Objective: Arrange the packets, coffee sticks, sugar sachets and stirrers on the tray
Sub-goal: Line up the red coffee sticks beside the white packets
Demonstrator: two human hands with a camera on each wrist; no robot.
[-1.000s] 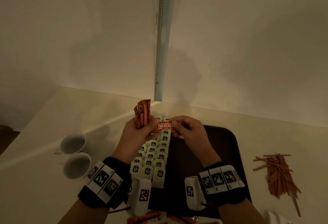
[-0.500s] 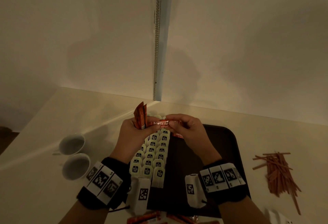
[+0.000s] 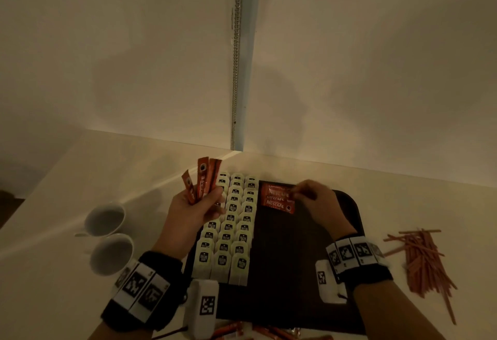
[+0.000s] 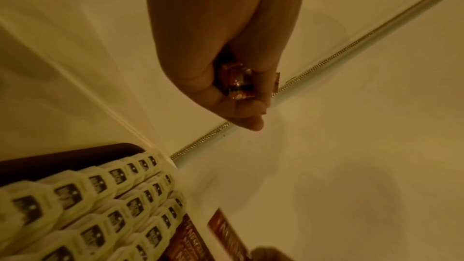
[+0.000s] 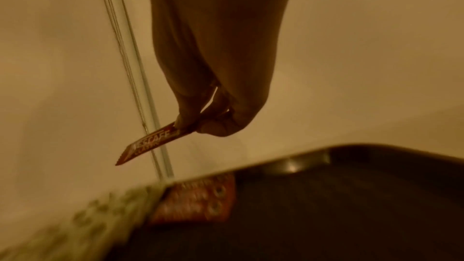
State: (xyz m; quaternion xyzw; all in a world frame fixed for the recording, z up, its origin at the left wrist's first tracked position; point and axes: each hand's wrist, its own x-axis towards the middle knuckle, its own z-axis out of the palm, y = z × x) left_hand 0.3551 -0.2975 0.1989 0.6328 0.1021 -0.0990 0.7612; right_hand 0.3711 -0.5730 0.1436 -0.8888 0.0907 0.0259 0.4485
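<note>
Parting from the left hand (image 3: 199, 205), the right hand (image 3: 312, 199) is lowering a pinched coffee stick (image 5: 153, 142) toward the tray (image 3: 347, 205) | left grip clutching spare coffee sticks (image 3: 201, 181) | packets (image 3: 231, 229) already ranked; stirrers (image 3: 422, 256) waiting on the desk (image 3: 53, 232).

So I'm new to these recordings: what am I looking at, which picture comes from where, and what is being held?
A person works with bare hands; the black bands with printed squares carry wrist cameras. The big picture is from a head camera looking down; the other two look along each hand. A dark tray holds rows of pale packets and a few red coffee sticks. The left hand grips a bunch of coffee sticks; the right hand pinches a single stick just above the ones already laid. Beside the tray are two cups and a heap of stirrers.
</note>
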